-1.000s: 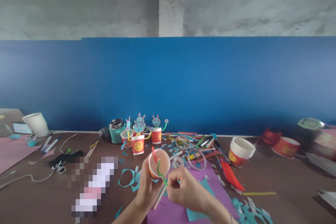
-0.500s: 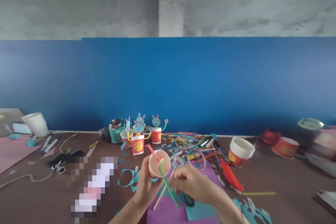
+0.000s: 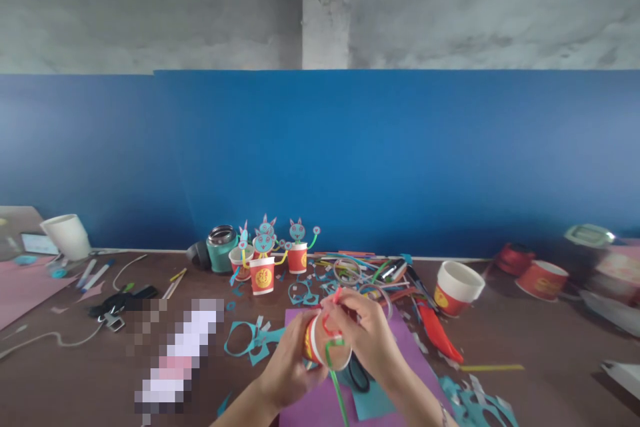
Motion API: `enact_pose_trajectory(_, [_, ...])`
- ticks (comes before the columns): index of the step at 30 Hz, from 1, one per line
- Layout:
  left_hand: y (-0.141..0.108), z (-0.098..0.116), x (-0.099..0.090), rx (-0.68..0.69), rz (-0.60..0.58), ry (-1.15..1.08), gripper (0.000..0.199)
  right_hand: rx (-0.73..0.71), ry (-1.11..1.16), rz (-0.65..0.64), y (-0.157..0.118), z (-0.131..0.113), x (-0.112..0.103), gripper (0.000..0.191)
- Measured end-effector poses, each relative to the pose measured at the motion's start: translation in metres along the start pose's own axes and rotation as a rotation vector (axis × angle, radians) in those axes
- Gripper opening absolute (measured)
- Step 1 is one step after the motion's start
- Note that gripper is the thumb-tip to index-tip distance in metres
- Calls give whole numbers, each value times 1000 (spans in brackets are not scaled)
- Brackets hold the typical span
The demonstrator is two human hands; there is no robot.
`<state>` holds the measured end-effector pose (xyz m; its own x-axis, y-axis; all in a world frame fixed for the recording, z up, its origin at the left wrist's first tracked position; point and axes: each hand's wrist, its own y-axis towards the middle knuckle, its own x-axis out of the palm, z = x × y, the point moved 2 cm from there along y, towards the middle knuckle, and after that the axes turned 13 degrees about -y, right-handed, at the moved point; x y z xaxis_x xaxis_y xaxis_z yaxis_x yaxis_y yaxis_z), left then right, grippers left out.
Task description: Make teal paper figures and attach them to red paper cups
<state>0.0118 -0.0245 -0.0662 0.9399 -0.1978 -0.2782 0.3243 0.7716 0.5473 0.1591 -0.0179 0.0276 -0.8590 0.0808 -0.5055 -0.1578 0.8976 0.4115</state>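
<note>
My left hand [image 3: 290, 361] is wrapped round a red and white paper cup [image 3: 311, 341], which is tilted so that its open mouth faces me. A green straw [image 3: 339, 392] bends over the cup's rim and hangs down toward me. At the upper rim, my right hand [image 3: 363, 320] pinches a red straw [image 3: 336, 296] that reaches into the cup. Below the hands lie purple paper [image 3: 313, 407] and blue paper [image 3: 375, 403], with a dark loop [image 3: 359, 375], perhaps scissor handles, on them.
Behind stand several finished-looking cups [image 3: 263, 277] with blue animal faces and straw arms, beside a teal thermos [image 3: 223, 250]. Straws and pens [image 3: 395, 270] lie in a heap at centre right. White cups [image 3: 457, 288], a red pouch [image 3: 440, 333] and blue scraps [image 3: 253, 340] surround the papers.
The cup has moved right and toward me and is tilted more. My right hand has risen from beside the green straw to the red straw at the rim.
</note>
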Motion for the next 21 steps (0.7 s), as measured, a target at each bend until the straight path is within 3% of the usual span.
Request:
enact_pose_trajectory(4, [2,2,-1,-26,43,-39,69,245,242,-59,3,10,5,33])
enact_pose_trajectory(7, [0,-2,-1,20,102,21,68,319,318,-166,3,14,11,30])
enact_pose_trajectory(10, [-1,-5,-1,79,172,133,66,306,258,-223,2,14,13,25])
enact_pose_trajectory(17, [-1,-6,-4,104,214,223,61,292,149,-304,-1,15,16,21])
enact_pose_trajectory(21, [-3,-6,-5,156,199,240,63,184,7,-406,-4,18,18,23])
